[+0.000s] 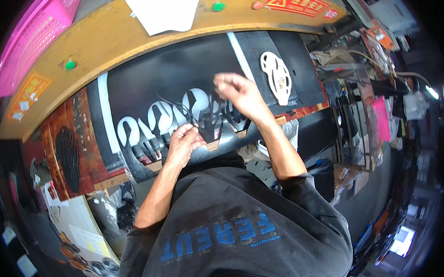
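Observation:
A black sheet (pixel 171 62) lies across the machine bed, its near part cut through with curved openings that show a pale surface underneath. At the near edge my left hand (pixel 183 143) is closed, thumb and fingers pinched on a thin black cut-out piece (pixel 210 129). Thin black strips stand up beside those fingers. My right hand (pixel 238 93) is raised over the right part of the cut area, its fingers bent and slightly smeared; whether they hold anything is hidden. To its right lies a pale, flat, sole-shaped cutting die (pixel 276 77) with several rounded openings.
A yellow machine beam (pixel 107 47) with green buttons spans the far side, white paper (pixel 163 9) hanging over it. At far left is a pink basket (pixel 36 29). A black cut piece (pixel 68 159) lies on the reddish board at left. Metal racks (pixel 351 129) stand at right.

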{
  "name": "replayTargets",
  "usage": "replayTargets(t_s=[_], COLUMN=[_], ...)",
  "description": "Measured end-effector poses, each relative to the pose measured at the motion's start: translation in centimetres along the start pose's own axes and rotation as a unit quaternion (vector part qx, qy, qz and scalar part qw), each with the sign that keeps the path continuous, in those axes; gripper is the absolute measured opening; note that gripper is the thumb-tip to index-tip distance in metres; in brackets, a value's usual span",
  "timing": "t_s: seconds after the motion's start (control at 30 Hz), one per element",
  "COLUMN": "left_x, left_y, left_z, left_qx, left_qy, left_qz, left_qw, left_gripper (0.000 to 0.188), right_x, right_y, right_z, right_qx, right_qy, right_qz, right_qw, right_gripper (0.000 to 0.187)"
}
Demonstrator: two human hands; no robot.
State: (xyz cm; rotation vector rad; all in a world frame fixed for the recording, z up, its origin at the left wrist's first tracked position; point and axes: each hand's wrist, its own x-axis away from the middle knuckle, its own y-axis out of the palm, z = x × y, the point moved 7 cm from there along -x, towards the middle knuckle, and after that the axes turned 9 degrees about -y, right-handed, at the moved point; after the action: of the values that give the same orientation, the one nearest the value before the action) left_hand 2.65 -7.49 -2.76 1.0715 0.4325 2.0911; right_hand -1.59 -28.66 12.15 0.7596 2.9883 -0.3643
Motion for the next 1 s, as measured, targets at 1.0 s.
replayTargets(t_s=[1.0], left_x=[0.9], left_y=[3.1], left_z=[-0.8], left_qx=[-0.063], left_qy=[0.069], left_qz=[0.178], left_qw=[0.98], left_gripper=[0.011], right_x=[4.8], right_y=[4.4], right_z=[6.1], right_qx=[0.183], right_qy=[-0.188], right_qz=[-0.206], right_qw=[0.943], right_gripper=[0.018])
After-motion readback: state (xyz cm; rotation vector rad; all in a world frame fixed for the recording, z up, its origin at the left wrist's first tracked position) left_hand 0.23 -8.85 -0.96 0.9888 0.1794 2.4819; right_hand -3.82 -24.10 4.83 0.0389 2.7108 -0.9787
